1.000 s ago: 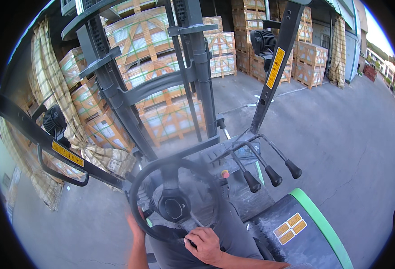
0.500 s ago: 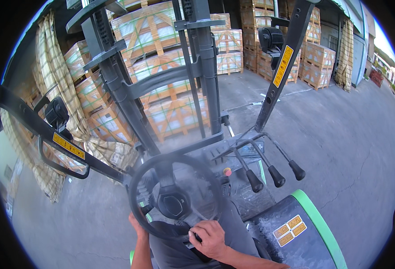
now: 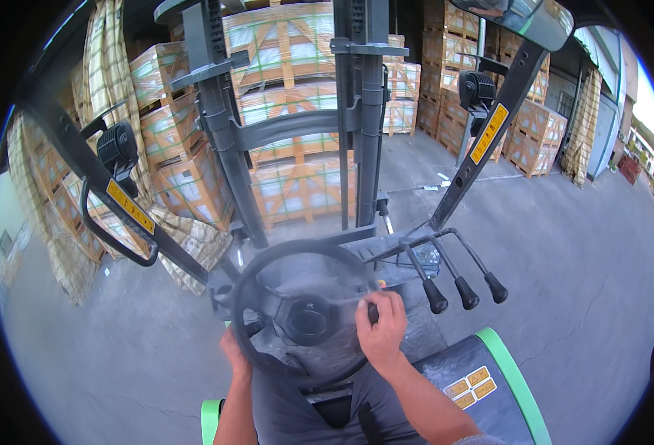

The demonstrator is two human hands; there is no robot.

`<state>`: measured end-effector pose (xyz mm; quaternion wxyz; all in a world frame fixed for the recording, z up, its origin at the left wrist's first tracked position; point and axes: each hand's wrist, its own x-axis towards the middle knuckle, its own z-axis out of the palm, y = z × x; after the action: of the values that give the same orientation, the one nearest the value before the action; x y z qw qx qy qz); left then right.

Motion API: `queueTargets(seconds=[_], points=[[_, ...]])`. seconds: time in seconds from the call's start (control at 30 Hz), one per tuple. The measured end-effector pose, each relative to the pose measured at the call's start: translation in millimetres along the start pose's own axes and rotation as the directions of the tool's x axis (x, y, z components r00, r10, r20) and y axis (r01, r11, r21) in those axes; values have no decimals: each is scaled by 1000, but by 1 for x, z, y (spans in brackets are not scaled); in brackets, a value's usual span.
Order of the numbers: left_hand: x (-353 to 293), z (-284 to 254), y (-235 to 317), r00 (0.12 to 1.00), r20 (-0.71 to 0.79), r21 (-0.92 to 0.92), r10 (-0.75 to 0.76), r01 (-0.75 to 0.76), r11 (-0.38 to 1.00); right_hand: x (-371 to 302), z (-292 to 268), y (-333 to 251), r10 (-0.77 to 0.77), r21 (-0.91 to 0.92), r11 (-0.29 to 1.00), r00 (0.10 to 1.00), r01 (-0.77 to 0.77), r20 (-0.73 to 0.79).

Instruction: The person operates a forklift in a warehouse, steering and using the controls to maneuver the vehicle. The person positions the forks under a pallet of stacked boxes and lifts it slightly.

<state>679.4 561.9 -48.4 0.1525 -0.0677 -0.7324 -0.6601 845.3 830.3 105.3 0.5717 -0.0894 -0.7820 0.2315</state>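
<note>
In front of me is a forklift's black steering wheel [image 3: 242,304] with a round centre hub [image 3: 307,322]. At its right side, my right hand [image 3: 383,326] is closed around the dark spinner knob [image 3: 373,313] on the rim. My left hand [image 3: 235,351] is at the wheel's lower left, beside the rim and close to a short dark column lever [image 3: 253,327]. Its fingers are mostly hidden behind the rim, so their grip does not show. To the right of the wheel stand three black-knobbed control levers [image 3: 466,292], with no hand on them.
Beyond the dark mast [image 3: 230,159] rise stacked wooden crates [image 3: 297,185]. More crates [image 3: 175,133] stand left beside a plaid curtain [image 3: 108,59], and others [image 3: 534,137] at the right. Lamps [image 3: 117,144] sit on the frame posts. Grey concrete floor [image 3: 564,259] spreads to the right.
My right hand has moved from the wheel's bottom up to its right side, turning the wheel counterclockwise with the knob. My left hand stays at the lower left. The view has tilted.
</note>
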Motion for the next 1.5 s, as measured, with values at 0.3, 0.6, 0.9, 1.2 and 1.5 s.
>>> queueTargets(seconds=[0.3,0.6,0.9,1.2,1.5], points=[[5,10,-8,993,-53,-69,-103,100,993,27,23,-6,7,5,1000,998,-7,-55],[-3,15,-1,992,-128,80,20,-10,997,28,27,-5,20,-27,999,999,-21,-34],[0,15,2,993,-102,64,-57,63,996,29,28,-6,25,-46,999,999,-26,-25],[2,10,9,995,-92,71,-44,51,996,29,25,-9,-20,-4,1000,1000,20,-17],[22,0,-6,1000,22,151,-2,-2,989,29,23,-16,-8,-48,999,1000,8,14]])
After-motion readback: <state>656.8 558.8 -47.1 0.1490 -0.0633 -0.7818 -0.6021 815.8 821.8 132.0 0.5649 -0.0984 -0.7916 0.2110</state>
